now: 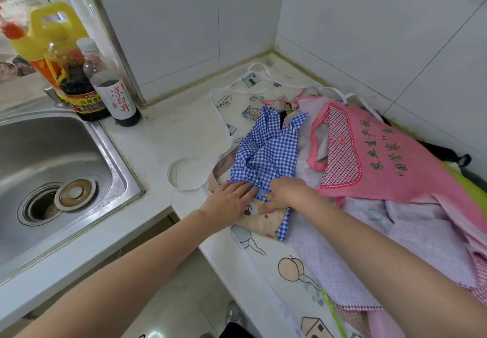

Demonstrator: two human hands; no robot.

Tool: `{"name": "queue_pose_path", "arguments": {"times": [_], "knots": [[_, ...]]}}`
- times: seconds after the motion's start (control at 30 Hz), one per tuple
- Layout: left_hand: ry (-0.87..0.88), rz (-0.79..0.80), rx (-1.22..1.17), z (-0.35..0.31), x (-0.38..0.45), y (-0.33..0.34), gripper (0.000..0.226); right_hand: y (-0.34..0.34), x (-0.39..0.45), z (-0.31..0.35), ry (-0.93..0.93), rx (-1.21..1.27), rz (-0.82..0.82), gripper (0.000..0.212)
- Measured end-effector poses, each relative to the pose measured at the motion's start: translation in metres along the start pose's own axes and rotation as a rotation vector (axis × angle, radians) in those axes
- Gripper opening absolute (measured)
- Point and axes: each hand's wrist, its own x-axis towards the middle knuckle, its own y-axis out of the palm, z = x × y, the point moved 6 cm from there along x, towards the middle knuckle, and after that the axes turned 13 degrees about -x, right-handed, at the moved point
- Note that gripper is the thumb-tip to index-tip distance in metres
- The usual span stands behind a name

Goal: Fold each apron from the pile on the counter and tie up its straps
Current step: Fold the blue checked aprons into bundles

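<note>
left hand (228,197) lies flat, fingers straight, pressing the blue checked apron (266,153); right hand (283,192) curls its fingers into the near hem, pinching it. the apron sits atop the pile (395,206) on the counter (168,132). thin limp cotton, likely to slide: hold corners and hems.

We cannot see the fingertips of our right hand (286,192); they curl under the blue checked apron (266,158). That apron covers much of the beige bear patch (259,220). The pink apron (390,163) runs off the right edge and hides most of a black strap (448,154). The yellow oil jug (44,34) is blurred, its label unreadable. The sink (52,158) is cut by the left edge.
</note>
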Motion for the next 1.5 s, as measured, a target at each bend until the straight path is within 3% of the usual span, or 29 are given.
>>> {"name": "queue_pose_path", "arguments": {"times": [0.13, 0.23, 0.33, 0.43, 0.5, 0.63, 0.73, 0.83, 0.9, 1.03, 1.2, 1.33, 1.43, 1.5], "knots": [[-0.062, 0.054, -0.122, 0.01, 0.015, -0.007, 0.056, -0.021, -0.006, 0.005, 0.03, -0.168, -0.177, 0.036], [-0.167, -0.16, -0.499, 0.022, 0.018, -0.022, 0.043, -0.041, 0.002, -0.003, 0.028, 0.145, -0.298, 0.015], [-0.468, -0.439, -0.758, 0.034, 0.016, -0.037, 0.041, -0.056, 0.02, -0.017, 0.062, 0.384, -0.461, 0.011], [-0.573, -0.467, -0.887, 0.031, 0.027, -0.04, 0.067, -0.041, 0.042, -0.018, 0.088, 0.536, -0.325, 0.031], [-0.623, -0.421, -0.822, 0.033, 0.037, -0.038, 0.072, -0.034, 0.049, -0.012, 0.042, 0.715, -0.275, 0.039], [-0.719, -0.331, -0.708, 0.043, 0.049, -0.034, 0.053, -0.031, 0.058, -0.005, -0.057, 0.868, -0.189, 0.047], [-0.673, -0.263, -0.59, 0.04, 0.058, -0.037, 0.044, -0.037, 0.063, -0.025, -0.03, 1.044, -0.128, 0.038], [-0.678, -0.308, -0.599, 0.043, 0.064, -0.041, 0.039, -0.055, 0.071, -0.061, 0.088, 1.186, -0.203, 0.026], [-0.731, -0.367, -0.677, 0.048, 0.064, -0.043, 0.035, -0.066, 0.077, -0.07, 0.067, 0.924, -0.206, 0.026], [-0.751, -0.371, -0.733, 0.055, 0.064, -0.043, 0.031, -0.073, 0.086, -0.051, -0.137, 0.417, -0.163, 0.057], [-0.768, -0.26, -0.801, 0.069, 0.068, -0.037, 0.047, -0.093, 0.082, -0.051, -0.008, -0.266, -0.383, 0.017], [-0.855, -0.211, -0.779, 0.073, 0.072, -0.037, 0.076, -0.111, 0.077, -0.043, -0.106, -0.44, -0.506, 0.03], [-0.858, -0.218, -0.912, 0.074, 0.078, -0.035, 0.071, -0.108, 0.08, -0.031, -0.289, -0.591, -0.528, 0.009], [-0.894, -0.239, -0.985, 0.078, 0.079, -0.035, 0.063, -0.105, 0.09, -0.033, -0.341, -0.627, -0.519, 0.011]]}}
